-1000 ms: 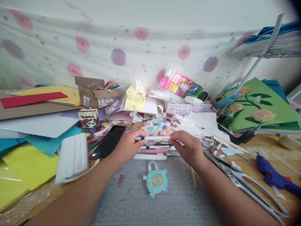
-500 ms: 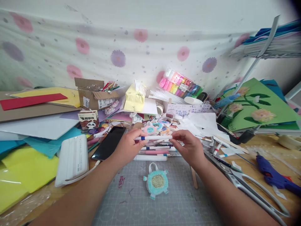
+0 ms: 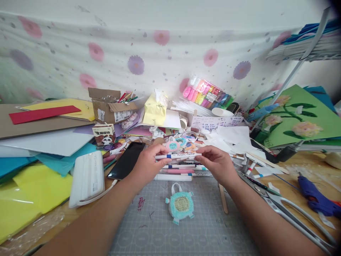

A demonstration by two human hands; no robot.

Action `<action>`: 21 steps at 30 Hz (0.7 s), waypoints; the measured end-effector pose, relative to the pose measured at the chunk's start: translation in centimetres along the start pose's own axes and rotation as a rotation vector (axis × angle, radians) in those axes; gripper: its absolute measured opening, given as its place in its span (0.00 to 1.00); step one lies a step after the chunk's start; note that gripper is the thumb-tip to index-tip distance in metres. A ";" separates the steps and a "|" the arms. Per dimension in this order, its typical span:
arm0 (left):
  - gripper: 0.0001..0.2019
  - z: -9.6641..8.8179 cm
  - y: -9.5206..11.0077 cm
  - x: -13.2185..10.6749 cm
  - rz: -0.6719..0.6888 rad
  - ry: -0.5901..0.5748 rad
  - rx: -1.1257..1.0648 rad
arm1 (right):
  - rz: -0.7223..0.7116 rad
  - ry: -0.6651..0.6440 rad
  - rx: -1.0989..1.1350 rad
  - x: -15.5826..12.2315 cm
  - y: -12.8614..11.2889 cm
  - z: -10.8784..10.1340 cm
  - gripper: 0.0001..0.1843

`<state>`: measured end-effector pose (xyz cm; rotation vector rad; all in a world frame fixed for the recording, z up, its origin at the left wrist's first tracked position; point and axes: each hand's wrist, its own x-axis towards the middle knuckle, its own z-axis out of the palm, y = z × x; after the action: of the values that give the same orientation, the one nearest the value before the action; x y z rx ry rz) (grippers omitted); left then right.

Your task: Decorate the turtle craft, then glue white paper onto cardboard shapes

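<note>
Left hand (image 3: pixel 147 163) pinches the marker (image 3: pixel 183 155) at its blue-banded end; right hand (image 3: pixel 220 164) pinches the opposite end, thumb against fingers. From where I stand, the marker is held level, at 12 o'clock from the turquoise charm (image 3: pixel 181 205) on the mat (image 3: pixel 210 227). Judged step: steadying the marker two-handed. The next move would call for firm, aligned pinches at both ends.

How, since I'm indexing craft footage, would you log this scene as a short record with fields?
Left hand: grips one end of a white acrylic marker near its blue band
Right hand: fingertips at the marker's other end
Marker pose: roughly level
Surface: gray cutting mat bearing a turquoise craft piece with white loop
Left side: smartphone, panda-printed carton
Right side: scissors, blue glue gun
</note>
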<state>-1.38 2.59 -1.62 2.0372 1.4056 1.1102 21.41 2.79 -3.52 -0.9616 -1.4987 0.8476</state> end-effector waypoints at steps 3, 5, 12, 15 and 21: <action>0.06 0.0 -0.2 0.0 -0.023 -0.032 -0.015 | 0.009 0.028 0.020 0.1 0.1 -0.2 0.10; 0.06 0.0 -0.3 -0.1 -0.019 -0.041 -0.008 | 0.016 0.036 0.030 0.2 0.1 -0.3 0.10; 0.05 0.1 -0.5 -0.2 0.009 -0.030 0.026 | 0.050 0.046 0.059 0.2 0.0 -0.2 0.10; 0.04 0.1 -0.5 -0.2 0.005 -0.027 0.030 | 0.079 0.058 0.069 0.2 0.0 -0.2 0.10; 0.05 0.2 -0.4 -0.3 0.017 -0.047 0.030 | 0.160 0.086 0.083 0.2 0.2 -0.3 0.13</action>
<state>-1.51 2.50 -2.12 2.0865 1.3922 1.0473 21.68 3.08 -3.58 -1.0529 -1.3159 0.9637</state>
